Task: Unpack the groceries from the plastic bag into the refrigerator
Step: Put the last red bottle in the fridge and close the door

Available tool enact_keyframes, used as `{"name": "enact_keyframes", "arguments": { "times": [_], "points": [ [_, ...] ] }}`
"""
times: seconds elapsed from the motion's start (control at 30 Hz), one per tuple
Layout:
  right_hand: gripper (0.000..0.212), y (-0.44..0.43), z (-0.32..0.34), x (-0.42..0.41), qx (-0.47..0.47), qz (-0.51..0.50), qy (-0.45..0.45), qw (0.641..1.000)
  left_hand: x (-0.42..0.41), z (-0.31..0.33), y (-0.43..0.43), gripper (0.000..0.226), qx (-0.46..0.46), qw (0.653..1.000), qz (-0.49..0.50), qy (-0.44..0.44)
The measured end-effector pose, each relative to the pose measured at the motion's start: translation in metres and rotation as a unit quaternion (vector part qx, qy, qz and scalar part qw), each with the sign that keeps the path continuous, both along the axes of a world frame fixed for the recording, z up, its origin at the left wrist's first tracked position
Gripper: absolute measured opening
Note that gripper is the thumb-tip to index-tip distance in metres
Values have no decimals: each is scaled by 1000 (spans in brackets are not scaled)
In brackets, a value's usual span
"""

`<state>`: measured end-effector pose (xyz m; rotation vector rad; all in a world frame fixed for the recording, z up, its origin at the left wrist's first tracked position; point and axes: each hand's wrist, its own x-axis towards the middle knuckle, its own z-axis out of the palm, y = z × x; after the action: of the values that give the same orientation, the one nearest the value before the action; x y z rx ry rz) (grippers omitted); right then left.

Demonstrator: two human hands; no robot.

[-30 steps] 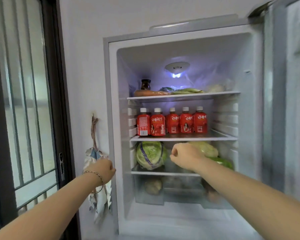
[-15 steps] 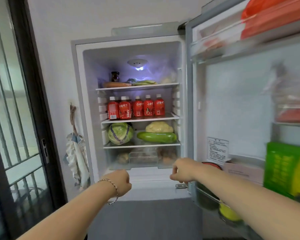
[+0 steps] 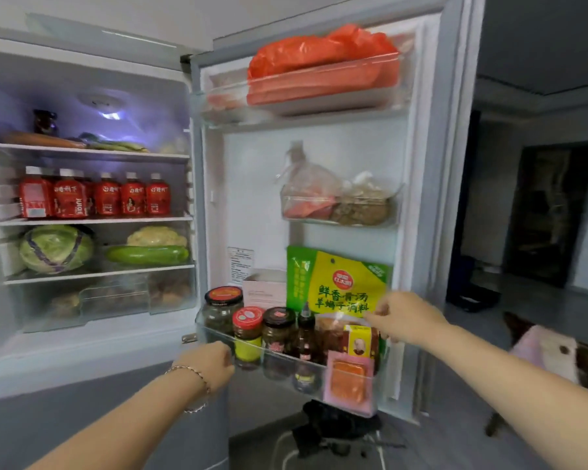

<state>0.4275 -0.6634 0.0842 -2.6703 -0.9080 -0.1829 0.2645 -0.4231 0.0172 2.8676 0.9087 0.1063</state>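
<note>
Refrigerator [image 3: 82, 361]: door [image 3: 252, 198] swung wide to the right, interior lit.

Shelves, top down:
- a dark jar [image 3: 45, 122] and blurred vegetables
- row of red bottles [image 3: 95, 195]
- cabbage [image 3: 55, 247] at left, cauliflower [image 3: 157, 235] at right, and a long green vegetable [image 3: 146, 254] lying just in front of the cauliflower
- clear drawer [image 3: 116, 300] below, contents too blurred to name

Door:
- top bin holds a red bag [image 3: 319, 66]
- middle bin holds clear bags [image 3: 336, 198]
- bottom bin [image 3: 269, 351] is packed with jars [image 3: 223, 305], a small dark bottle [image 3: 306, 329] and a yellow-green packet [image 3: 340, 283] standing upright at the back
- a pink packet [image 3: 348, 381] stands against the bin's front wall

Left hand [image 3: 211, 362]: fingers curled into a loose fist, nothing seen in it. It sits at the bin's front left corner; contact with the rim cannot be told. Bracelet [image 3: 190, 371] on the wrist.

Right hand [image 3: 404, 320]: fingers reach left, tips at the lower edge of the yellow-green packet. I cannot tell whether they pinch it or only touch.

A dark crumpled thing [image 3: 333, 425] lies on the floor under the door; I cannot tell whether it is the plastic bag.
</note>
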Motion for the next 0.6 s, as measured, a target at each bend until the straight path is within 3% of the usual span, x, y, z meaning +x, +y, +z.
{"name": "enact_keyframes", "arguments": {
  "times": [0.17, 0.23, 0.3, 0.4, 0.47, 0.6],
  "points": [
    [57, -77, -8, 49, 86, -125, -27, 988, 15, 3, -43, 28, 23, 1000, 12, 3],
    [64, -90, -18, 71, 130, -125, 10, 984, 17, -1, -57, 27, 28, 999, 24, 8],
    [77, -91, -21, 87, 203, -50, 111, 972, 18, -4, -69, 27, 30, 999, 29, 19],
    [61, -88, -27, 98, 309, 73, 198, 927, 13, -4, -84, 28, 41, 997, 65, 22],
    [56, -88, -34, 103, 353, 88, 206, 908, 5, -4, -87, 26, 37, 994, 97, 21],
    [55, -97, -44, 92, 354, 119, 147, 916, -17, -8, -93, 20, 34, 987, 157, 26]
  ]
}}
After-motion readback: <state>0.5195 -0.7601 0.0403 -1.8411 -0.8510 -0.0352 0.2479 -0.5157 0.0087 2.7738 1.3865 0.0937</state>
